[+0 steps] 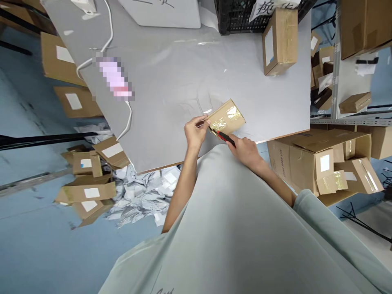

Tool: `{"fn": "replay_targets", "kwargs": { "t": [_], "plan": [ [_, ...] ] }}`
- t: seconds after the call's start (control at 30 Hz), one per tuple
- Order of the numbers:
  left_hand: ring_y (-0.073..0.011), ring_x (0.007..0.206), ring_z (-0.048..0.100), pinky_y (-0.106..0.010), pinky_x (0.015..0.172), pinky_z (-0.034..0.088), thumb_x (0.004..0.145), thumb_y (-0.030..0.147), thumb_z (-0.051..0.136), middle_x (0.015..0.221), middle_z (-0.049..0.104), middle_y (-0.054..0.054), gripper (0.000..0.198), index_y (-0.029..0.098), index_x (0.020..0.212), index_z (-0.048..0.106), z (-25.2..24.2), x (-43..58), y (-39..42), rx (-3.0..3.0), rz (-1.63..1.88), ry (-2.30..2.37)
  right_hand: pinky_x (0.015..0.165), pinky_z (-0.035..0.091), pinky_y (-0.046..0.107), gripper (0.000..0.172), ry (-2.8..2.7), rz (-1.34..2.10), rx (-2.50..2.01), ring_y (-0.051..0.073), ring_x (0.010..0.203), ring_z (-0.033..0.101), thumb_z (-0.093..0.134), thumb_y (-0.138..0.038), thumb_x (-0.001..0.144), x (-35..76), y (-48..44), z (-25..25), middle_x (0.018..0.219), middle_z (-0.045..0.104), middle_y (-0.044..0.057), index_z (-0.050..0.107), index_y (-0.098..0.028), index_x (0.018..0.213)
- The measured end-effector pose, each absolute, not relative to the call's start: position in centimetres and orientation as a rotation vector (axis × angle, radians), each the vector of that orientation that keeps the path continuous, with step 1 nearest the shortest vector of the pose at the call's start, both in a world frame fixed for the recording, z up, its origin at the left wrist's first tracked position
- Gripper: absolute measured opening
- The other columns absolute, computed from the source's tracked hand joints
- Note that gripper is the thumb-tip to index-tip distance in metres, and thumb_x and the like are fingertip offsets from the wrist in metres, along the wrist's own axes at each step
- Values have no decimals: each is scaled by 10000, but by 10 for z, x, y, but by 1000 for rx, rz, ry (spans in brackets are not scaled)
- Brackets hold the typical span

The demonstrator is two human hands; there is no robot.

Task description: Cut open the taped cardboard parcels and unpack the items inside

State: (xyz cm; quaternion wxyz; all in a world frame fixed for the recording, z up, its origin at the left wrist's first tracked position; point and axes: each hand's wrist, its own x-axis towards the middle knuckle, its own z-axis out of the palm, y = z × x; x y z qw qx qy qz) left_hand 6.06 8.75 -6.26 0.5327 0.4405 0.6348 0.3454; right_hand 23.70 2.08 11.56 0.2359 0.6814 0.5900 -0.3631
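A small cardboard box (228, 117) sealed with shiny clear tape lies on the grey table (171, 81) near its front edge. My left hand (195, 132) grips the box's left end with fingers curled on it. My right hand (246, 150) is closed round a red and black utility knife (225, 137), whose tip touches the box's near edge next to my left fingers.
A taller taped carton (280, 41) stands at the table's back right beside a black crate (239, 16). A white cable (105, 45) runs along the left. Cartons (87, 165) and grey mailer bags (141, 196) litter the floor left; an open carton of boxes (324, 163) sits right.
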Motion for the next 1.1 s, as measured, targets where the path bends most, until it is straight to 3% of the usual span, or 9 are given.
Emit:
{"fn": "replay_targets", "kwargs": {
  "t": [0.1, 0.3, 0.57, 0.63, 0.77, 0.9, 1.1],
  "plan": [
    [-241, 1042, 836, -375, 973, 693, 899, 344, 838, 1234, 864, -117, 278, 190, 1127, 881, -62, 62, 84, 1084, 848, 1556, 1003, 549, 394, 537, 1617, -1014, 1854, 328, 1188, 801, 349, -453, 1243, 232, 14, 111, 1307, 837, 163, 478, -291, 1739],
    [-249, 1037, 828, -378, 940, 690, 926, 418, 832, 1213, 862, -131, 305, 182, 1113, 877, -63, 69, 78, 1107, 858, 1577, 960, 568, 389, 522, 1576, -1057, 1790, 326, 1139, 821, 307, -460, 1244, 226, -11, 111, 1242, 853, 165, 533, -248, 1665],
    [-289, 1148, 817, -483, 1096, 651, 996, 408, 743, 1255, 854, -142, 314, 183, 1189, 847, -55, 60, 87, 1272, 771, 1618, 863, 534, 323, 524, 1579, -1039, 1950, 288, 1024, 835, 336, -438, 1249, 256, -18, 132, 1181, 877, 110, 486, -273, 1723],
    [-327, 1335, 756, -542, 1222, 579, 1022, 402, 717, 1388, 819, -141, 333, 209, 1269, 830, -44, 69, 89, 1481, 745, 1633, 830, 512, 301, 534, 1554, -979, 2085, 275, 991, 831, 338, -425, 1251, 273, -19, 132, 1167, 878, 105, 468, -269, 1746],
    [-359, 1689, 459, -632, 1422, 324, 1091, 391, 626, 1671, 665, -101, 413, 261, 1462, 750, -19, 109, 84, 1937, 611, 1378, 812, 496, 284, 531, 1540, -865, 2314, 277, 1009, 821, 353, -382, 1255, 300, -11, 119, 1232, 868, 125, 488, -226, 1745],
    [-386, 1723, 402, -694, 1453, 184, 1112, 373, 567, 1722, 611, -135, 497, 240, 1581, 663, -11, 141, 77, 2078, 434, 1205, 851, 518, 294, 521, 1604, -849, 2376, 276, 1066, 814, 357, -358, 1258, 309, 3, 105, 1333, 837, 128, 507, -233, 1741],
    [-397, 1730, 385, -720, 1447, 160, 1116, 393, 548, 1724, 601, -143, 541, 249, 1634, 616, -15, 141, 77, 2070, 382, 1224, 895, 535, 313, 550, 1590, -884, 2285, 281, 1082, 808, 314, -397, 1265, 300, 25, 97, 1325, 825, 130, 457, -273, 1781]
  ]
}}
